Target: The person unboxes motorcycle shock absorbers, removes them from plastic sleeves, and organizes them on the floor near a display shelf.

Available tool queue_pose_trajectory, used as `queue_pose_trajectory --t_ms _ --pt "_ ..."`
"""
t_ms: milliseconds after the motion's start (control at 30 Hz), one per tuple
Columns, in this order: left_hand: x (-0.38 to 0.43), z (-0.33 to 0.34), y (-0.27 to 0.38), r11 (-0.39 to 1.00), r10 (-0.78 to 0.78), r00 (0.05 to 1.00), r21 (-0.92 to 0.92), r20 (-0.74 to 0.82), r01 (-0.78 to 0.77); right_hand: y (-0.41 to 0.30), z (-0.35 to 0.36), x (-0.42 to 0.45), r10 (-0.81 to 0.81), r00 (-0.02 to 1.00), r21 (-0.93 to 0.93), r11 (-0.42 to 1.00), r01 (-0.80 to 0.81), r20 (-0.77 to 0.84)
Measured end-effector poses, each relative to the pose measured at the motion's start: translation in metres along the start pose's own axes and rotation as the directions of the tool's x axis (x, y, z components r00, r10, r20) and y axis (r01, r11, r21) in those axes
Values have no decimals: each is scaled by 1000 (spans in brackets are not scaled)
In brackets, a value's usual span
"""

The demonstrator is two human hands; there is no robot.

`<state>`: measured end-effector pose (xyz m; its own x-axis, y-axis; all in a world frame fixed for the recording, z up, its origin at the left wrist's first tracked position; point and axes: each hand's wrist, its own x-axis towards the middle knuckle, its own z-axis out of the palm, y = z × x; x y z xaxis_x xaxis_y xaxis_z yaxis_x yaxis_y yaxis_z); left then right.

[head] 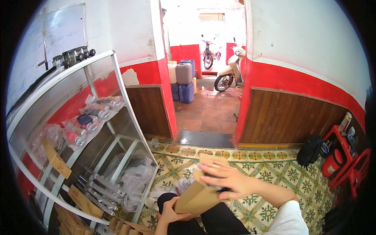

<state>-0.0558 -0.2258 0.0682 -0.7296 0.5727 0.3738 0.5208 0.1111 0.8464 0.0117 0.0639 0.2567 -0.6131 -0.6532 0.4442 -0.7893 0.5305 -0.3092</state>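
Observation:
A long brown cardboard box (195, 199) rests tilted over my thighs, its flap end pointing away from me. My left hand (171, 212) grips the near end, fingers underneath and along the side. At the far end, my right hand (224, 179) lies with spread fingers over the opening and its raised flap (213, 158). Something dark shows under the right palm; what it is cannot be told. Clear plastic wrapping (183, 185) lies on the tiled floor beyond the box.
At the left stands a metal shelf rack (135, 129) with plastic-wrapped shock absorbers (76, 135), fork tubes (100, 188) and cardboard boxes (83, 201). Jerrycans (185, 73) and a scooter (232, 72) are past the doorway. A black backpack (309, 152) sits beside a red stool (340, 141) at the right.

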Motion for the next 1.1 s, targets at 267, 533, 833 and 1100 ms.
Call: queue_pose_trajectory --t_ms 267,533,833,1100 --pt "62 41 3 976 -187 879 187 438 114 54 51 -133 412 857 356 886 -298 -308" --pt "130 121 -62 909 -416 304 394 857 133 89 195 -282 924 323 824 340 -453 -204" --pt "180 169 -70 746 -651 -167 665 741 42 98 261 -307 935 39 922 -355 155 353" --pt "158 103 -35 707 -687 -141 700 713 99 124 277 -362 988 47 983 -154 100 150"
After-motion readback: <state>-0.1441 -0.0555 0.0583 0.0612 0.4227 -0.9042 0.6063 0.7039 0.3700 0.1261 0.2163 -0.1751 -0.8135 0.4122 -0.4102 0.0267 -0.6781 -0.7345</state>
